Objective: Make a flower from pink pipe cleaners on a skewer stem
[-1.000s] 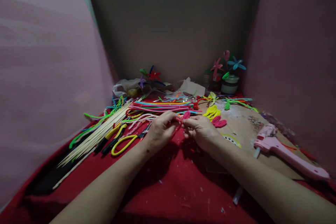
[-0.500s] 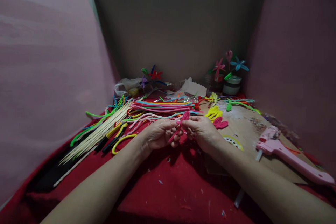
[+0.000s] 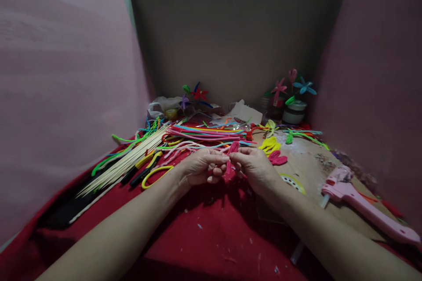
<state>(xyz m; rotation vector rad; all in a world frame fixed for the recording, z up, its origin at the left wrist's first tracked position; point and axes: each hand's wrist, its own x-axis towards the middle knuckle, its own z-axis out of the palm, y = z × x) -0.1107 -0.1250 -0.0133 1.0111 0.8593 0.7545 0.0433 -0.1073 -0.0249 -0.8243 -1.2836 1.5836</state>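
Left hand [image 3: 201, 167] and right hand [image 3: 255, 167] pinch a pink fuzzy loop [image 3: 234, 147]; steady pressure at its base should preserve its shape.

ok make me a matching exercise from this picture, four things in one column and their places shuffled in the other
Things
1. pink glue gun
2. pale thin sticks
3. magenta fuzzy piece
4. blue flower

Places
A. on the left, beside the black-and-yellow handles
B. at the back right, near a pale jar
C. on the right, lying partly on the brown board
D. between the left hand and right hand, held by both

Right pairs: 1-C, 2-A, 3-D, 4-B
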